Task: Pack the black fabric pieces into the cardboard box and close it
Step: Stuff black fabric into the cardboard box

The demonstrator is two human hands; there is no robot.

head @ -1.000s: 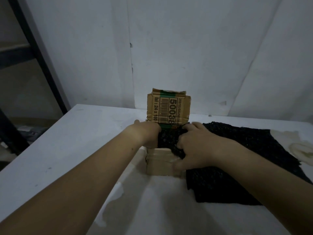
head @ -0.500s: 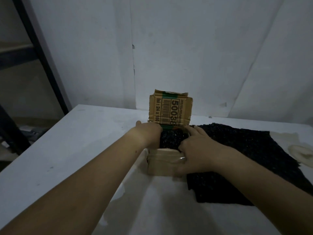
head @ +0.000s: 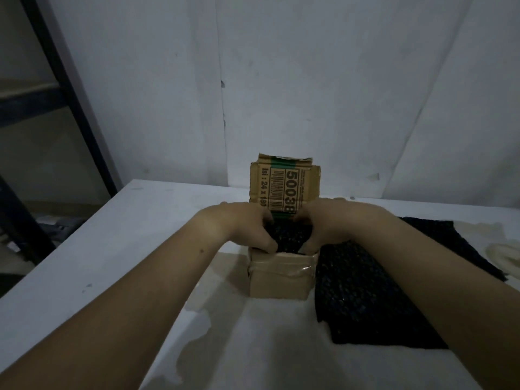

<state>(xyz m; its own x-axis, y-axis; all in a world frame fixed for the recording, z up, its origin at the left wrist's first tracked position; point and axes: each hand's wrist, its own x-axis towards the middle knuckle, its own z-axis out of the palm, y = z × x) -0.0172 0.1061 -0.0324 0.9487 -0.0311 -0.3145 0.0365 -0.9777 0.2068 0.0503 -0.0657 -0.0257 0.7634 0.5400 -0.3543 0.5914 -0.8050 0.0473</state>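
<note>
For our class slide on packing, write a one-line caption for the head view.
Both hands, left hand and right hand, press black fabric into an open cardboard box on a white table.

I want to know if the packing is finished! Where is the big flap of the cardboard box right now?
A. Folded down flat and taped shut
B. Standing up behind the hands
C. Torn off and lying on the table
B. The printed flap stands upright behind both hands, the left hand and right hand, which press black fabric into the open cardboard box.
</note>
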